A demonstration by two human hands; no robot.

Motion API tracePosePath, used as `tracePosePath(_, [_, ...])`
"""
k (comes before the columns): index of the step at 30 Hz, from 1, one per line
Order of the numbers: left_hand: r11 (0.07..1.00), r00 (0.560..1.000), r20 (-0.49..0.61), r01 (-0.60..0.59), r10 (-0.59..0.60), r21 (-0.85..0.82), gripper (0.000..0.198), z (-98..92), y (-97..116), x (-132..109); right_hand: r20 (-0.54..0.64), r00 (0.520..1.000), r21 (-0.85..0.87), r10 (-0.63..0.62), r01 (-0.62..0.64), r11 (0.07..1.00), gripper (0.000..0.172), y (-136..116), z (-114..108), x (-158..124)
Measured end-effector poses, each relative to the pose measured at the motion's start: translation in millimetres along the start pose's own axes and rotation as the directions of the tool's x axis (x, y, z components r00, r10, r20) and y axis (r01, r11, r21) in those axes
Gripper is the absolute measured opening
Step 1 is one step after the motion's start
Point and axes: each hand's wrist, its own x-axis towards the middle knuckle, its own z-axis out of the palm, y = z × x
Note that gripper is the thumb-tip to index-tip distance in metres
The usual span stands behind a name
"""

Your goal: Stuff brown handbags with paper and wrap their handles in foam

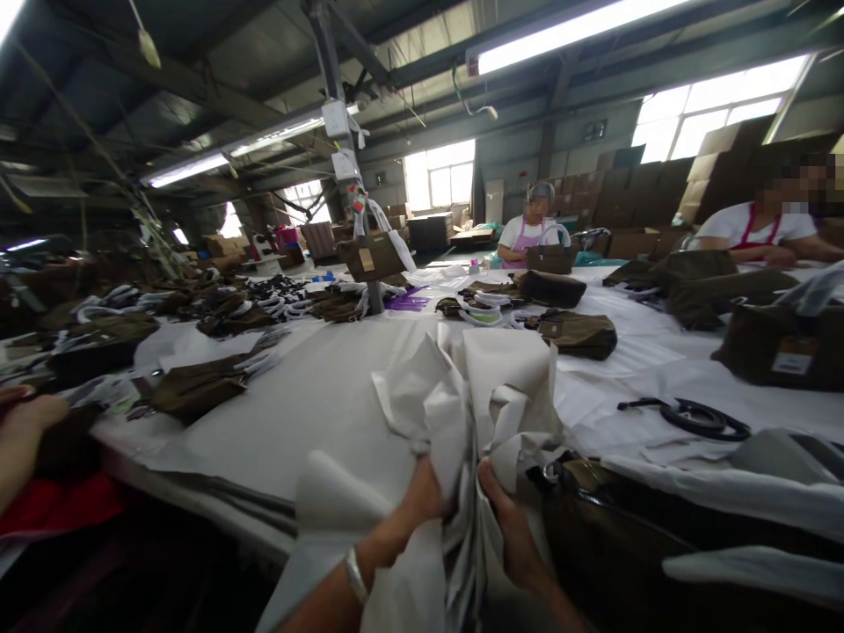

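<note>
Crumpled white paper (432, 400) bunches up between my two hands over the table's near edge. My left hand (425, 488), with a silver bracelet on its wrist, is closed on the paper, its fingers partly covered by the folds. On the other side of the gathered folds, my right hand (507, 519) grips the paper, thumb on top and fingers hidden. A dark olive bag (593, 536) with a zipper lies open just right of my right hand. Flat sheets of white paper (277, 422) cover the table to the left.
Another person's hand (30, 431) reaches in at the far left. Olive bags (580, 334) and a coiled black strap (692, 418) lie on the table. A metal post (374, 297) rises beyond. Two co-workers (527, 233) are across the table, one far right.
</note>
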Motion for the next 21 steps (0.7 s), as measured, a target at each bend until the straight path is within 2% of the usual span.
tracePosePath(2, [0.994,0.995,0.084,-0.054,0.062,-0.095,0.054,39.0,22.2,-23.9,-0.065,0.99,-0.111,-0.129,0.121,0.986,0.06,-5.3,-3.9,-3.6])
tracePosePath(4, [0.98,0.964,0.22,-0.115,0.15,-0.164,0.053,50.3,39.2,-41.7,-0.16,0.951,-0.212,-0.265,0.229,0.95,0.063,-10.1,-8.7,-6.7])
tracePosePath(6, [0.968,0.917,0.327,-0.179,0.229,-0.176,0.042,33.5,51.2,-49.5,-0.206,0.93,-0.214,-0.304,0.26,0.942,0.07,-13.3,-10.7,-10.4])
tracePosePath(8, [0.963,0.886,0.377,-0.231,0.268,-0.141,0.032,-2.0,58.3,-46.8,-0.219,0.942,-0.147,-0.254,0.226,0.963,0.078,-15.1,-8.3,-15.1])
tracePosePath(10, [0.969,0.916,0.318,-0.244,0.245,-0.043,0.033,-43.0,59.4,-34.5,-0.264,0.944,-0.111,-0.196,0.172,0.979,0.087,-15.4,-4.2,-19.5])
tracePosePath(12, [0.965,0.978,0.1,-0.199,0.184,0.17,0.032,-78.6,52.1,-14.3,-0.332,0.929,-0.106,-0.162,0.134,0.985,0.091,-13.1,-2.7,-20.9])
tracePosePath(13, [0.958,0.986,0.016,-0.162,0.163,0.238,0.031,-92.2,44.9,-2.3,-0.351,0.921,-0.107,-0.169,0.139,0.984,0.09,-10.2,-4.3,-19.6])
tracePosePath(15, [0.942,0.991,-0.053,-0.102,0.125,0.319,0.026,-108.4,24.6,23.4,-0.356,0.905,-0.111,-0.233,0.206,0.972,0.08,-0.4,-12.9,-11.9])
tracePosePath(16, [0.936,0.993,-0.05,-0.08,0.104,0.344,0.024,-110.6,12.9,35.9,-0.34,0.898,-0.123,-0.28,0.253,0.96,0.073,6.3,-19.6,-5.5])
tracePosePath(18, [0.922,0.998,-0.015,-0.05,0.06,0.384,0.019,-103.5,-9.8,58.2,-0.294,0.883,-0.176,-0.365,0.325,0.929,0.063,20.3,-35.9,10.5])
tracePosePath(21, [0.92,0.996,0.091,-0.059,0.026,0.387,0.019,-70.4,-32.3,82.5,-0.233,0.882,-0.239,-0.409,0.356,0.903,0.061,34.0,-59.1,33.8])
